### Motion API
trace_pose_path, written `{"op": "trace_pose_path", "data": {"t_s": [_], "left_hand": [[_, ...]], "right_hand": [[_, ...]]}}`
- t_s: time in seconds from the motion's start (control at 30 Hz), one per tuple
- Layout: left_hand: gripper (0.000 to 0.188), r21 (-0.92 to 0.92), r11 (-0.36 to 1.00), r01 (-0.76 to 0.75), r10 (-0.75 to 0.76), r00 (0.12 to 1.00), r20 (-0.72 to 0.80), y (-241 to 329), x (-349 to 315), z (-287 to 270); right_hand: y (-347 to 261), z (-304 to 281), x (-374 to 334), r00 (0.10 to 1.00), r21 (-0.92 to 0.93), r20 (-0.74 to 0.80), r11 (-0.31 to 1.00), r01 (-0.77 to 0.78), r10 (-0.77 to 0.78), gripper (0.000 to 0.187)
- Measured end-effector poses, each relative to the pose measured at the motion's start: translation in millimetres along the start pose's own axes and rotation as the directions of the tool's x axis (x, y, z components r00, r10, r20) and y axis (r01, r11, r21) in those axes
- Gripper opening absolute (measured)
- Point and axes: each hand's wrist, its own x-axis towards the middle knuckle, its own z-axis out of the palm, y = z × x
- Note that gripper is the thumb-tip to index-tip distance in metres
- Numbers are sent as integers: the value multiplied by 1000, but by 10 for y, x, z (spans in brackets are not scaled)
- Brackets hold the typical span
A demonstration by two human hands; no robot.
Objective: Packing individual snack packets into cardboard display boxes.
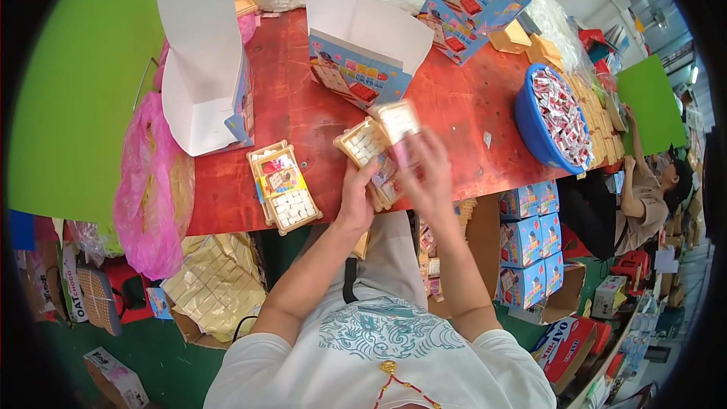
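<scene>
My left hand (pixel 356 195) is closed round a small tan tray of white tile-shaped pieces (pixel 364 142), just over the table's front edge. My right hand (pixel 425 174) is blurred by motion, its fingers at a second small tray (pixel 397 118) that is smeared along with it. Between my hands lies another packet with a printed pink label (pixel 388 176), partly hidden by my fingers. To the left, a stack of similar trays (pixel 294 208) rests near the table edge, its top one carrying a yellow and red label over white pieces.
On the red table (pixel 280 68) stand an open white-lined carton (pixel 201 98), an open blue printed box (pixel 356 68) and stacked blue boxes (pixel 473 4). A blue basin (pixel 539 125) holds small red-and-white packets. A pink plastic bag (pixel 148 189) hangs left. A co-worker (pixel 640 204) sits right.
</scene>
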Motion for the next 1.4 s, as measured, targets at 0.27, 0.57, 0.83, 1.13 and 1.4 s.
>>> {"op": "trace_pose_path", "data": {"t_s": [0.27, 0.57, 0.83, 1.13, 1.4], "left_hand": [[42, -94, 994, 56, -52, 998, 46, 35, -103, -144], [63, -195, 978, 76, -58, 994, 98, 509, -728, -77], [67, 19, 976, -217, 217, 961, -172, 1223, -1301, -801], [65, -47, 996, -77, 67, 979, -195, 1336, -1167, -1196], [78, -26, 989, -146, 144, 988, -52, 1332, -1286, -1082]], "right_hand": [[-343, 79, -209, 964, -82, 223, 982, 168, -146, 58], [-435, -66, 18, 892, 882, 319, 243, -403, 318, 45], [-642, 850, 38, 919, 91, 382, 985, -145, 100, 40], [-803, 1256, -82, 903, 342, 384, 878, -334, 193, 29], [-1230, 892, -246, 867, 794, 462, 347, -498, 188, 34]]}}
